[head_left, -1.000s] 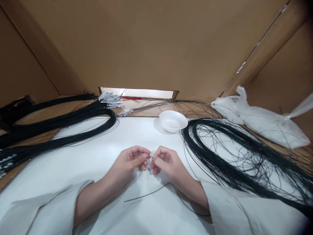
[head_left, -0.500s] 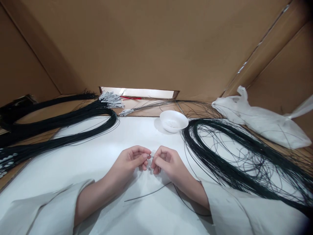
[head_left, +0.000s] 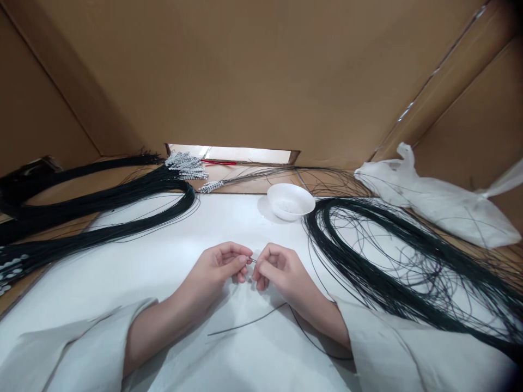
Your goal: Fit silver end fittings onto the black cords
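Over the middle of the white table, my left hand and my right hand are close together, fingertips almost meeting. Both pinch a thin dark cord, a short stretch of which shows between them. More dark cord hangs below my right hand, its loose end pointing left and another part curving toward the right sleeve. Fingers hide whatever small piece may be on the cord. Beyond my hands stands a white bowl with small pale bits in its bottom.
A big looped bundle of dark cords spreads over the right side. At left lie more cord bundles with white-tagged ends. A white plastic bag rests at far right. Cardboard walls enclose the back and sides.
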A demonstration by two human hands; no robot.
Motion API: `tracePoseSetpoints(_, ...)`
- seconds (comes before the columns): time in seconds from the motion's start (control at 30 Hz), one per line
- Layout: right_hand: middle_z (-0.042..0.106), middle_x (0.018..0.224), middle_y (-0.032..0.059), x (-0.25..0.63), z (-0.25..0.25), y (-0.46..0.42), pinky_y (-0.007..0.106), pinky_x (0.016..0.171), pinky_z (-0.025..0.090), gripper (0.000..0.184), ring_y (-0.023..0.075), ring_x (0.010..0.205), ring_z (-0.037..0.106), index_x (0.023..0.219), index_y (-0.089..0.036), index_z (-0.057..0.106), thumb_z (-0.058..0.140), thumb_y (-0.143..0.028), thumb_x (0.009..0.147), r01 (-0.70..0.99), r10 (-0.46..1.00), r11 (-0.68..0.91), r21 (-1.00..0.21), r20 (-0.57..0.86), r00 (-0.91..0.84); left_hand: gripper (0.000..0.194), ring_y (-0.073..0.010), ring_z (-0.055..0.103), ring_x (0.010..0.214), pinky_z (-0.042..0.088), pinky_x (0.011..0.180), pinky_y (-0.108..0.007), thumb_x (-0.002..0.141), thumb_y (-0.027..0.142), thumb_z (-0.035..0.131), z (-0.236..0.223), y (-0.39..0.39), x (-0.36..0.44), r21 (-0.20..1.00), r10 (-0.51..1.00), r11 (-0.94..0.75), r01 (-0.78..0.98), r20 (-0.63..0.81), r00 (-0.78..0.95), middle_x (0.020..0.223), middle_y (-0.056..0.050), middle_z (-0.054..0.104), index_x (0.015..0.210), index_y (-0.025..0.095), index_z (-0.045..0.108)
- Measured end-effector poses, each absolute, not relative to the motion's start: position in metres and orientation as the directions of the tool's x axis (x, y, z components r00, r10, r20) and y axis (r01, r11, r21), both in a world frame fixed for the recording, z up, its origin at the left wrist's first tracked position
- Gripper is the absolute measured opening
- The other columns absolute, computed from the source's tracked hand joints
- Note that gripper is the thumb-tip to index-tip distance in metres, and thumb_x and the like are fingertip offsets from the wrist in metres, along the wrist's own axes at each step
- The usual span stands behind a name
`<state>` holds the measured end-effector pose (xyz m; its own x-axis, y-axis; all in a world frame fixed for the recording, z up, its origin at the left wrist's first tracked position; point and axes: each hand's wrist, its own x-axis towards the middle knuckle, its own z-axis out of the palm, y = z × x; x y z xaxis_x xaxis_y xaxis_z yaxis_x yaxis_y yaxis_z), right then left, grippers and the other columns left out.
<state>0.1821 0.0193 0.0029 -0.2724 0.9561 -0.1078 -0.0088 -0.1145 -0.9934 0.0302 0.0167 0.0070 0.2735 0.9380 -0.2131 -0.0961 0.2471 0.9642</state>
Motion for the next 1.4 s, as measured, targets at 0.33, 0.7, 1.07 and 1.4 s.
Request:
tracePoseSetpoints(0.33,0.060,0.056,-0.0005,0.1832,0.0014,0.0200,0.022,0.047,0.046,0.007,0.0087,0.045,0.054,0.064,-0.016,0.048,0.052,-0.016,0.070,-0.005,0.950,-0.098,-0.995,-0.092,-0.300,0.015,-0.0104,0.050,0.055,0.038,0.058,-0.023,0.068,0.020,0.065,0.0068,0.0167,0.0308,0.965,0.945,0.242,-0.103,-0.210,0.252,0.062,0.000,0.057,0.081,0.014,0.062)
tracePoseSetpoints(0.7,0.060,0.055,-0.0011,0.1837,-0.0001,0.0206,0.021,0.047,0.046,0.007,0.0086,0.044,0.055,0.063,-0.016,0.047,0.051,-0.014,0.068,0.028,0.951,-0.087,-0.996,-0.091,-0.296,0.014,-0.0099,0.050,0.056,0.038,0.058,-0.022,0.070,0.021,0.064,0.0052,0.0171,0.0296,0.965,0.941,0.240,-0.101,-0.206,0.269,0.063,0.000,0.057,0.082,0.013,0.062)
tracePoseSetpoints(1.07,0.059,0.054,-0.0013,0.1834,0.0007,0.0214,0.020,0.046,0.045,0.007,0.0088,0.044,0.055,0.063,-0.016,0.047,0.049,-0.012,0.069,0.040,0.953,-0.098,-0.994,-0.105,-0.284,0.012,-0.0095,0.049,0.056,0.037,0.057,-0.022,0.072,0.021,0.063,0.0054,0.0170,0.0305,0.970,0.943,0.227,-0.087,-0.196,0.270,0.061,0.001,0.056,0.081,0.014,0.061)
tracePoseSetpoints(1.4,0.059,0.054,-0.0014,0.1833,-0.0005,0.0210,0.020,0.046,0.045,0.007,0.0094,0.045,0.056,0.064,-0.016,0.046,0.051,-0.013,0.069,0.069,0.958,-0.092,-0.993,-0.107,-0.267,0.009,-0.0088,0.049,0.055,0.037,0.056,-0.021,0.076,0.020,0.059,0.0056,0.0171,0.0302,0.975,0.943,0.211,-0.070,-0.184,0.278,0.062,0.001,0.056,0.082,0.013,0.061)
